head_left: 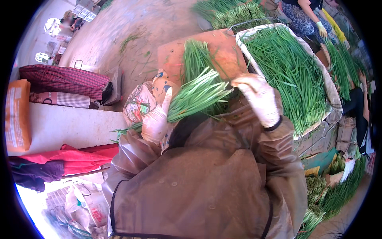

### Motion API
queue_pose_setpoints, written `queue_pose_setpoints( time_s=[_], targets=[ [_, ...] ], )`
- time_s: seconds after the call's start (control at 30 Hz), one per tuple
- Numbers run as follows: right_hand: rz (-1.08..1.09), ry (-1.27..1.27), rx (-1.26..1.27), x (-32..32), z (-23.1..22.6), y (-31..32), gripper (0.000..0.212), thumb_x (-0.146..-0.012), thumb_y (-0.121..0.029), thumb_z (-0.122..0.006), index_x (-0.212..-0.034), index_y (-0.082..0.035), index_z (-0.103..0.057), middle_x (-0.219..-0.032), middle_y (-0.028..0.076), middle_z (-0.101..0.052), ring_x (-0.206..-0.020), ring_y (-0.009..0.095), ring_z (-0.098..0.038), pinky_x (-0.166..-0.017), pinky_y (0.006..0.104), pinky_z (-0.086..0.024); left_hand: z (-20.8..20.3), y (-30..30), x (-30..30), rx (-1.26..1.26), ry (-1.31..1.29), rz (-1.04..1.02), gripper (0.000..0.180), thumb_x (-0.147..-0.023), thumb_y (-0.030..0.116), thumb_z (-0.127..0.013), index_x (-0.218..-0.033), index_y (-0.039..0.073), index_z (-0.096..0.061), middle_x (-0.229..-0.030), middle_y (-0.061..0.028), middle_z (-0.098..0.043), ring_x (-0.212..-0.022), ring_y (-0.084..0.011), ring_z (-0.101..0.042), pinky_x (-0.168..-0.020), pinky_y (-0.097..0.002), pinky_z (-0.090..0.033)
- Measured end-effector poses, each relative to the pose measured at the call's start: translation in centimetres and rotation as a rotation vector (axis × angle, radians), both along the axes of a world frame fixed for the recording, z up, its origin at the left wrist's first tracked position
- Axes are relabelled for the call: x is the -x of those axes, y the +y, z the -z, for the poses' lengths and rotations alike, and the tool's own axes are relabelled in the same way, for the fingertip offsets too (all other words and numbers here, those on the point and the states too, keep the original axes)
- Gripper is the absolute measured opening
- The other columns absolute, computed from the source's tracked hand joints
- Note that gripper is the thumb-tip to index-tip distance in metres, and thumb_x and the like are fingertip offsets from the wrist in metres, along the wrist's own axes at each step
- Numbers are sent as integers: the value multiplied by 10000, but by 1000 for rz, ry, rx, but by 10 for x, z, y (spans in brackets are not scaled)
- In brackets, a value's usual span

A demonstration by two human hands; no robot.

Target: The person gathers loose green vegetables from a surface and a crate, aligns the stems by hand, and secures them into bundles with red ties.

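I get a bright feed, strongest at left | lower-left edge burnt to white, bluish fringe | soft sheen on the brown smock, right hand nearly washed out | I see the floor smeared near the top, people at upper left too blurred to read | outer edges bow, then black

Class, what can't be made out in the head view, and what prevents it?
All in the head view:
- Some fingers of the left hand: hidden, apparently under the bunch.
- Anything between the fingertips of the right hand: too small and blurred.
- Crate bottom: covered by greens.
- Co-worker's head: cut off by the top edge.
- Lap: behind the apron.
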State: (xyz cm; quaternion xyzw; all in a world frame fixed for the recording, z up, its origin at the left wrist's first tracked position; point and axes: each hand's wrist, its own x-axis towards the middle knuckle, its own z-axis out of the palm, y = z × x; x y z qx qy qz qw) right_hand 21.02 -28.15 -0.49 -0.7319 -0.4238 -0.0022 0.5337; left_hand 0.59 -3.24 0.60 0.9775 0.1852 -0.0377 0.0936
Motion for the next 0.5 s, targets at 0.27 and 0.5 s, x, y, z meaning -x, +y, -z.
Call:
queue_pose_setpoints(
  time_s=[0.27, 0.5],
  targets=[
    [139, -482, 37, 31, 11, 25, 172, -781, -295, -669, -848, -138, -649, -824, 37, -591, -880, 235, -579, -833, 404, -441, 22, 0, -3, 391, -295, -42, 961, -732, 121, -782, -1479, 83, -177, -1159, -153, -606, -1033, -211, -605, -864, -326, -483],
    [163, -138, 451, 19, 11, 38, 506, -816, -504, -609, -689, -14, -624, -662, 180, -595, -651, 331, -588, -662, 398, -460, 17, -21, -15, -43, -168, 18, 869, -778, 264, -713, -1475, 144, -209, -996, -218, -627, -739, -371, -640, -596, -435, -493]
  ],
)
